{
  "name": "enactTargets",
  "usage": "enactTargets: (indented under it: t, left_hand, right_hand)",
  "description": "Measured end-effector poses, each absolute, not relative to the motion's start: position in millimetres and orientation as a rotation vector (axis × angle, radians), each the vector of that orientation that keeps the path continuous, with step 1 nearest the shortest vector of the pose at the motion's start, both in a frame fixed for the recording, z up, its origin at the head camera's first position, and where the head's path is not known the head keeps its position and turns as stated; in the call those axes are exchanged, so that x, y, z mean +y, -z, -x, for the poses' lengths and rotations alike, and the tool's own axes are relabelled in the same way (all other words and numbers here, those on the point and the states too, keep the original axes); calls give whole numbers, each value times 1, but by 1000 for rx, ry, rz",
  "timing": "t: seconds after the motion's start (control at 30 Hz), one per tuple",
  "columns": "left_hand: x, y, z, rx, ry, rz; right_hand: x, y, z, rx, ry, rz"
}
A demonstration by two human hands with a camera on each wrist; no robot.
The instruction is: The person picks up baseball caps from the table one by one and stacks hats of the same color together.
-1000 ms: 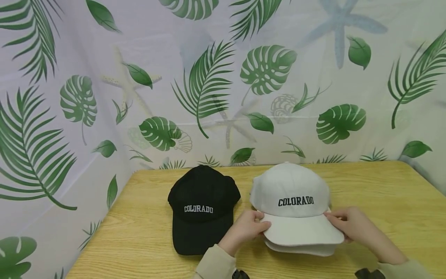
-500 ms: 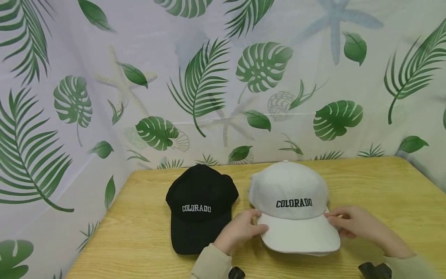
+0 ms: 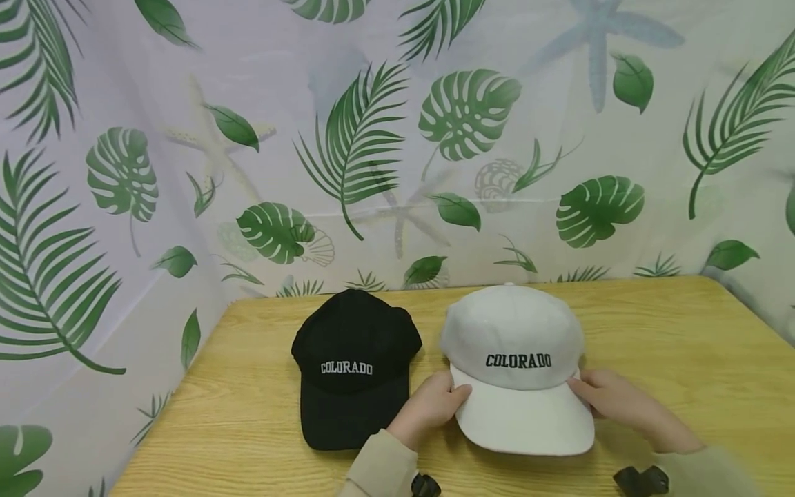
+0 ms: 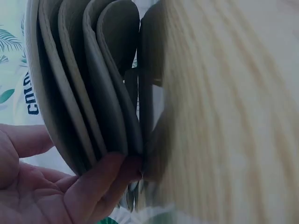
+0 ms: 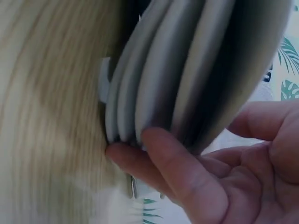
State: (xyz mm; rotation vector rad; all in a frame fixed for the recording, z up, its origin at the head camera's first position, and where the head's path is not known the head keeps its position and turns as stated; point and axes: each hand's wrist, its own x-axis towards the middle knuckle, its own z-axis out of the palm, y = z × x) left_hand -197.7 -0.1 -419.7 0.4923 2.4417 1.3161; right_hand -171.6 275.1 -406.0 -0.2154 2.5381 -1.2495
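Observation:
A stack of white baseball caps (image 3: 522,417) faces me, its top cap lettered COLORADO in black. My left hand (image 3: 431,400) grips the brims at the left side, thumb on top, fingers curled underneath. On the opposite side my right hand (image 3: 615,400) grips them the same way. Several nested brims (image 4: 70,84) show edge-on in the left wrist view, with the left fingers (image 4: 96,184) under the lowest ones. The right wrist view shows the same layered brims (image 5: 159,79) against the right fingers (image 5: 175,161). The stack's underside is mostly hidden.
Left of the white stack lies a black baseball cap (image 3: 354,386) with white COLORADO lettering, brim towards me, close to the left forearm. Everything rests on a wood-grain table (image 3: 205,414). A leaf-printed cloth (image 3: 385,41) hangs behind and along the sides.
The top white cap's brim has come down and left, and the lower brim that stuck out beneath it is now covered. Both hands moved slightly left with the stack; the head view shifted a little.

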Motion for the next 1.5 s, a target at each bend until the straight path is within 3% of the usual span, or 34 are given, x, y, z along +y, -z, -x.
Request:
enactTargets:
  t: [0.17, 0.33, 0.53, 0.7, 1.1, 1.5]
  left_hand:
    - [-3, 412, 201, 2400, -1318, -474]
    - [-3, 383, 207, 2558, -1198, -704]
    - [26, 366, 226, 2740, -625, -873]
    - [44, 372, 249, 2751, -369, -835]
    - [52, 388, 304, 2613, -477, -771]
    - [51, 394, 314, 2653, -478, -697]
  right_hand:
    - [276, 402, 171, 2641, 1135, 249]
    - [285, 393, 173, 2943, 1030, 412]
    - [276, 387, 195, 3156, 767, 704]
    - [264, 390, 215, 3099, 611, 677]
    - [274, 389, 269, 2799, 755, 659]
    - [271, 377, 282, 2595, 690, 552]
